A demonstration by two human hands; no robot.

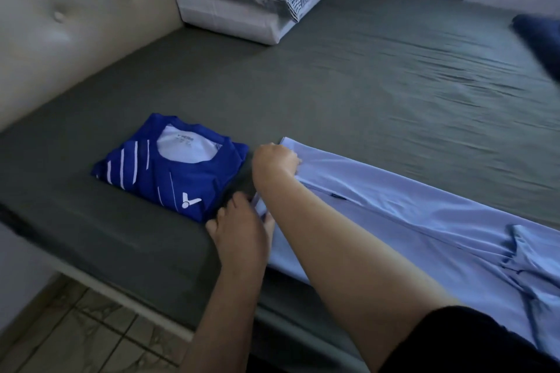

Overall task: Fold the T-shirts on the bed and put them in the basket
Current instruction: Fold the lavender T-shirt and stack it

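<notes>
Hands are both working the near-left end of a pale lavender T-shirt [424, 221], which is lying flat on the grey-sheeted bed [363, 85] w/ its sides folded in, making a long narrow strip. Long axis is running from the hem end at centre frame out toward the lower right; collar end is pointing lower right. Right hand [274, 160] is curling its fingers over the far corner of the hem, gripping cloth. Left hand [242, 230] is pinching the near corner at the bed's edge, fingers bent onto the fabric. Folded royal-blue T-shirt w/ white stripes [172, 169] is sitting just left of the hands, neck opening facing the tufted beige headboard [75, 24]. Two stacked pillows [242, 0] are lying at the head of the bed.
</notes>
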